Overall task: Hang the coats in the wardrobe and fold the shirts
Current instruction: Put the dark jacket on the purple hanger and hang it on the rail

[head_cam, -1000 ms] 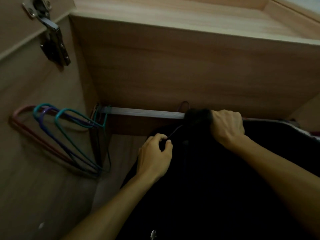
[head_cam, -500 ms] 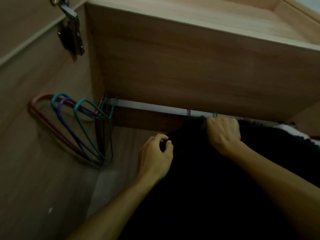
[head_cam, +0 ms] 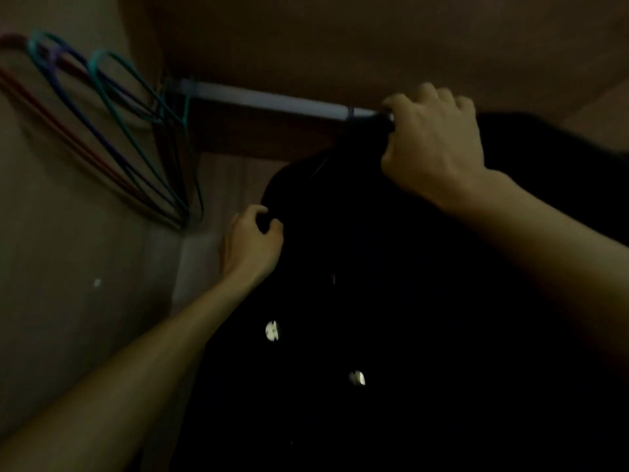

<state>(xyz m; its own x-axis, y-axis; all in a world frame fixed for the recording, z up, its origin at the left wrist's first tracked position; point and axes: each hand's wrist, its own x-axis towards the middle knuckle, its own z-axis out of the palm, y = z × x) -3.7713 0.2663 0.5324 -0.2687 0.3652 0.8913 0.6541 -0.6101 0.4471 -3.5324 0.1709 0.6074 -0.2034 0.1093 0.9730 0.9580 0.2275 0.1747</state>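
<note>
Your right hand [head_cam: 432, 144] is gripping the top of the black coat [head_cam: 374, 301] up at the wardrobe rail [head_cam: 265, 100], your left hand [head_cam: 253, 243] pinches its left shoulder, and bare wire hangers [head_cam: 112, 107] sit bunched far left.

Open stretch of rail [head_cam: 265, 101] between wire hangers [head_cam: 112, 131] at left end and black coat [head_cam: 374, 301]; coat blocks right.

**Inside a household wardrobe**

The view looks into a dim wardrobe [head_cam: 340, 39] with light wood-grain panels at the back and side. A pale metal rail [head_cam: 265, 100] runs across it. Coloured wire hangers [head_cam: 153, 185] bunch at its left end, and a dark coat [head_cam: 374, 301] with pale buttons [head_cam: 271, 330] reaches up to it.
</note>
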